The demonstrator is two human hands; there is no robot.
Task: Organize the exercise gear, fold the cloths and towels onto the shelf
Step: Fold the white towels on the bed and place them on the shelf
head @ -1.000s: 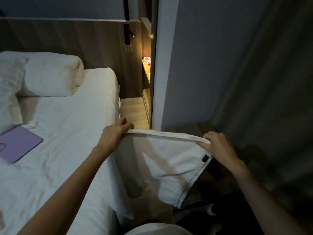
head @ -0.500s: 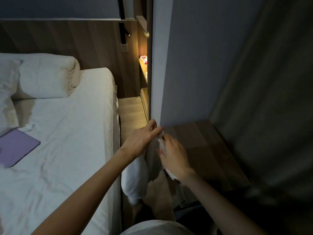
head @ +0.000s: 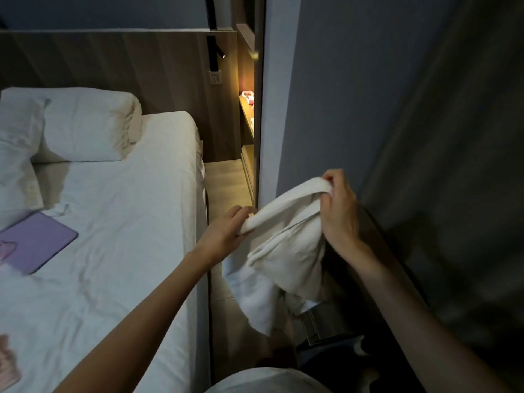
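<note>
Towel [head: 286, 245]: white, soft cotton, thick rolled hem along the top, a thin dark seam line across one panel; bunched and loosely doubled, hanging in folds. Held in the air over the narrow gap between the bed and the wall corner, its lower end drooping toward the floor.

Left hand [head: 224, 234]: fingers curled and clamped on the lower end of the rolled hem.

Right hand [head: 340, 211]: higher up, fingers and thumb pinched over the upper end of the same hem.

Bed [head: 127, 208]: to the left, just beside the towel; white sheet, creased. Its long straight edge bounds the gap.

Pillow [head: 88, 123]: white, plump, rounded, at the head of the bed.

Purple tablet [head: 37, 242]: flat, smooth, rounded corners, lying on the sheet well apart from the towel.

Headboard [head: 113, 66]: wood-grain panel, with a wall socket [head: 214, 78].

Floor [head: 224, 180]: pale wood strip, narrow, open toward the headboard.

Wall corner [head: 272, 109]: grey-blue, plain, upright, close behind the towel.

Lit shelf [head: 247, 114]: warm glow past the corner, small red items on it, too small to tell.

Curtain [head: 453, 137]: dark, pleated, at the far right
</note>
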